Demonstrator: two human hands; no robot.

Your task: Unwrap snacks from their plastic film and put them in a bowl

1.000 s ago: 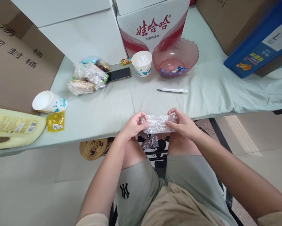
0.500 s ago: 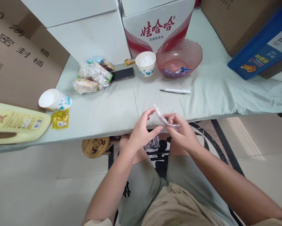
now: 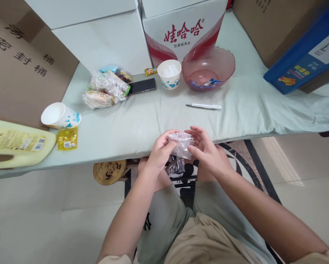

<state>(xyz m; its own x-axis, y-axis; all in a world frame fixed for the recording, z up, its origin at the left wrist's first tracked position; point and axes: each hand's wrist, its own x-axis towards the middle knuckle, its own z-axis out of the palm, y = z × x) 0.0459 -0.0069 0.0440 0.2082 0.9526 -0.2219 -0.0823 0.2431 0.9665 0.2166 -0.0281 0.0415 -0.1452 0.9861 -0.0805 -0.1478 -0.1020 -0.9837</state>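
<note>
A crumpled clear plastic wrapper point(image 3: 182, 146) is held near the table's front edge, above my lap. My left hand point(image 3: 161, 149) pinches its left side between thumb and fingers. On the wrapper's right is my right hand point(image 3: 204, 147), its fingers apart and its thumb close to or touching the plastic. Beyond the hands a white pen point(image 3: 204, 106) lies on the pale green cloth point(image 3: 125, 128). A paper cup point(image 3: 170, 75) with clear plastic in it stands next to a pink ribbed bowl point(image 3: 208, 68), which holds a few blue and purple packets.
Plastic-wrapped snacks point(image 3: 106, 88) lie beside a black phone point(image 3: 142, 87). At left are a tipped paper cup point(image 3: 61, 115), a yellow packet point(image 3: 67, 138) and a pale yellow jug point(image 3: 21, 143). Boxes point(image 3: 183, 33) line the back. A round wooden stool point(image 3: 109, 171) stands below.
The wrapper has passed from my right hand's grip to my left hand, and now looks more spread out. My right hand's fingers have opened. The view has shifted slightly.
</note>
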